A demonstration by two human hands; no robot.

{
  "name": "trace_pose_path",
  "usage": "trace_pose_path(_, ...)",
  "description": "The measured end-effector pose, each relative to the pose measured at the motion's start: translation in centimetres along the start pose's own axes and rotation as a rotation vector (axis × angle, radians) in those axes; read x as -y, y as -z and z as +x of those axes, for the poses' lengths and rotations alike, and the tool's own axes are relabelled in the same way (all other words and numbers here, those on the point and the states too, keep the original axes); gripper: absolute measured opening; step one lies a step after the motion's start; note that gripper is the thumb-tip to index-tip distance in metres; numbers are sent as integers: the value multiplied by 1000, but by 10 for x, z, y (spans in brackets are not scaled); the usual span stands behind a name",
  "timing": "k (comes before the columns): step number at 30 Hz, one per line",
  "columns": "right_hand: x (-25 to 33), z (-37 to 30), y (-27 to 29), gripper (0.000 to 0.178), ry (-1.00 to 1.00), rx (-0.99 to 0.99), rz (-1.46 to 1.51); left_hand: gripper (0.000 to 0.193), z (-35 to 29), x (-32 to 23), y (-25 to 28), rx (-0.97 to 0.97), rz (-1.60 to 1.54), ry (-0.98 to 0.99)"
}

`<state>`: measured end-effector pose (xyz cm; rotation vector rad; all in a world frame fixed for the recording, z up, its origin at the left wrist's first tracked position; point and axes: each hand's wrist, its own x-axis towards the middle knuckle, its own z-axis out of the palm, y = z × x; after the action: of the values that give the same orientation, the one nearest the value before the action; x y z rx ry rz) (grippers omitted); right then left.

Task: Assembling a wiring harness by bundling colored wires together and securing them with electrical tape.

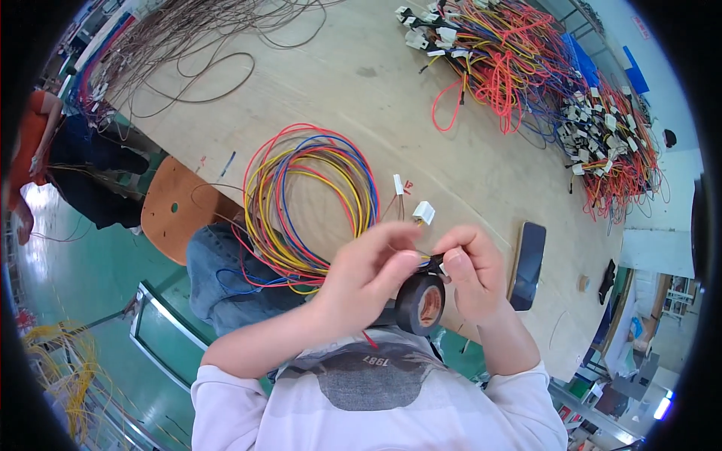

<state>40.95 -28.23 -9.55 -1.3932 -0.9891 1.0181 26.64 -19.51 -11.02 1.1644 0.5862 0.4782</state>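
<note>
My left hand (370, 274) and my right hand (472, 269) meet above the table edge, both pinching a thin bundle of wires between their fingertips. A roll of black tape (421, 303) hangs just below the fingers, its end stuck to the bundle. A coil of red, yellow and blue wires (310, 204) lies on the wooden table (361, 83) and runs over its edge toward my lap. Two small white connectors (423, 212) on short leads lie just beyond my fingers.
A dark phone (528, 264) lies to the right of my right hand. A big heap of coloured wire harnesses with white connectors (541, 83) fills the far right. Thin brown wires (180, 37) spread at far left. A round wooden stool (174, 210) stands by the table; another person (45, 150) sits at left.
</note>
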Motion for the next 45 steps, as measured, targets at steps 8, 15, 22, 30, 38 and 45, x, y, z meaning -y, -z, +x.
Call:
trace_pose_path(8,17,0,-2,9,-98,-14,-104,15,16,-9,11,359,-131,289)
trace_pose_path(15,14,-2,-9,8,-242,-144,278,17,14,10,5,16,729,-843)
trace_pose_path(22,10,4,-12,12,-138,-34,-9,73,4,-1,12,109,643,-138)
trace_pose_path(30,8,1,-21,13,70,61,-34,54,17,-3,27,396,-456,368)
trace_pose_path(38,28,-1,-12,12,-215,-146,125,60,6,-1,27,300,-448,-170)
trace_pose_path(45,33,15,-16,9,-259,-142,80,13,8,4,24,187,-105,-104)
